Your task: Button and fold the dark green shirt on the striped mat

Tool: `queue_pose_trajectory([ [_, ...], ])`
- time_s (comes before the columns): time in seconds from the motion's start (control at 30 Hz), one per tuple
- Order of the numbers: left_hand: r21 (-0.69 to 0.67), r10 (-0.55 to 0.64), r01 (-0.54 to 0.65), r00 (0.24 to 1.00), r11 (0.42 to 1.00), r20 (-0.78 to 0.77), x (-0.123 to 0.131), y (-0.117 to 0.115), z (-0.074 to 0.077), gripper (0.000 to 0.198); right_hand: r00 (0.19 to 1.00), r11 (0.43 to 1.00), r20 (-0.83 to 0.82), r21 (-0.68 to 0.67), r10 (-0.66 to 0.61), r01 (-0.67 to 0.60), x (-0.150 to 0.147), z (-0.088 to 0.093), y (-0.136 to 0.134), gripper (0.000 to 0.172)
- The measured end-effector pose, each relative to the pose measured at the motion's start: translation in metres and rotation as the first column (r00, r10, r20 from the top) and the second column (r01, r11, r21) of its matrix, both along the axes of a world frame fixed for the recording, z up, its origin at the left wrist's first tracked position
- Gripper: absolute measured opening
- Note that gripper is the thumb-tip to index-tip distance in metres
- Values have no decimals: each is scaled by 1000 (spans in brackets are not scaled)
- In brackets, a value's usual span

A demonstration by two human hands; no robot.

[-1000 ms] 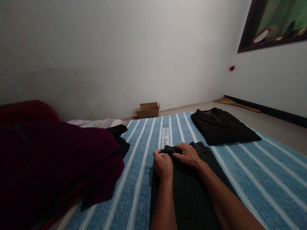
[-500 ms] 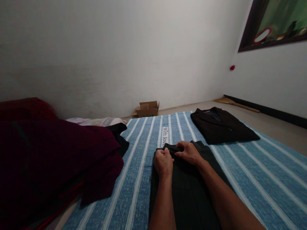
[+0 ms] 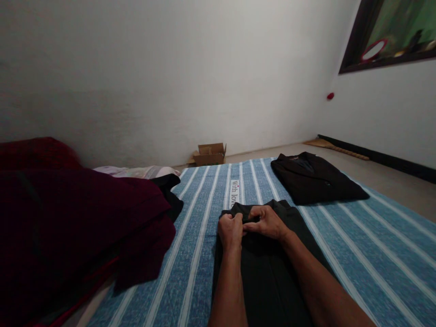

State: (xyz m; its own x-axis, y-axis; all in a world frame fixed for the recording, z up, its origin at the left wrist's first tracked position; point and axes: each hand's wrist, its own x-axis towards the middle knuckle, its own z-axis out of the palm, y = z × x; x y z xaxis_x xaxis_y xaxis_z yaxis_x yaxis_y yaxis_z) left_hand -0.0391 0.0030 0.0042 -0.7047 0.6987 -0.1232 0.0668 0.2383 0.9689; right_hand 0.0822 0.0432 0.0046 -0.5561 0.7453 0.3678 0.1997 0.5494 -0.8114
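Note:
A dark greenish-black garment (image 3: 262, 268) lies in a long, narrow shape on the bed in front of me, its raised edge at the far end. My left hand (image 3: 230, 231) is closed on the left part of that edge, thumb and fingers pinched together. Close beside it, my right hand (image 3: 267, 222) has its thumb and bent forefinger on cloth of the same edge. The fingertips of both hands nearly meet, and they partly hide the cloth between them. Whether this garment is a shirt, a jacket or trousers I cannot tell.
Blue striped bedding (image 3: 197, 227) lies beneath. A folded dark brown garment (image 3: 316, 181) lies at the far right, and a purple garment (image 3: 136, 222) is heaped at left. Beyond the bed stand a cardboard box (image 3: 209, 155) and a white wall (image 3: 190, 81).
My right hand has shifted slightly left and down, closer to my left hand. The garment's far edge stands up a little more around the fingers.

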Motion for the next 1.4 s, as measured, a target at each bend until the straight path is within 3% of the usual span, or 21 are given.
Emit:
queue_pose_trajectory([
  [0.1, 26, -46, 42, 978, 999, 202, 1, -3, 7, 9, 999, 993, -49, -112, 21, -27, 1, -3, 2, 36],
  [0.2, 62, -38, 15, 923, 998, 384, 0, -7, 15, 9, 997, 983, -59, -183, -42, 30, 1, -9, 5, 36],
  [0.37, 140, -109, 34, 809, 990, 578, -8, -10, 17, 16, 992, 980, 32, -149, -125, 129, 2, -11, 6, 28],
  [0.53, 181, -133, 28, 787, 983, 603, -10, -7, 13, 20, 970, 989, 241, -130, -43, 76, 7, 4, 1, 32],
  [0.7, 192, -123, 7, 791, 981, 599, -9, -5, 11, 22, 947, 988, 320, -152, 11, 40, 10, 10, 0, 39],
  [0.9, 177, -75, -35, 814, 984, 575, -8, -4, 12, 26, 930, 986, 362, -169, 64, -2, 9, 8, 1, 23],
  [1.07, 137, 102, -173, 904, 975, 415, -9, 0, 9, 42, 925, 981, 368, -191, 96, -26, 9, 11, 0, 25],
  [1.23, 107, 140, -156, 980, 982, 143, -11, 4, 5, 55, 924, 979, 368, -199, 108, -36, 10, 12, 0, 24],
  [1.33, 78, 112, -98, 972, 992, -207, -10, 2, 6, 50, 925, 979, 363, -197, 113, -42, 10, 11, 0, 26],
  [1.4, 35, 47, -35, 872, 999, -487, -8, -2, 8, 42, 928, 980, 355, -194, 115, -48, 10, 11, 1, 26],
])
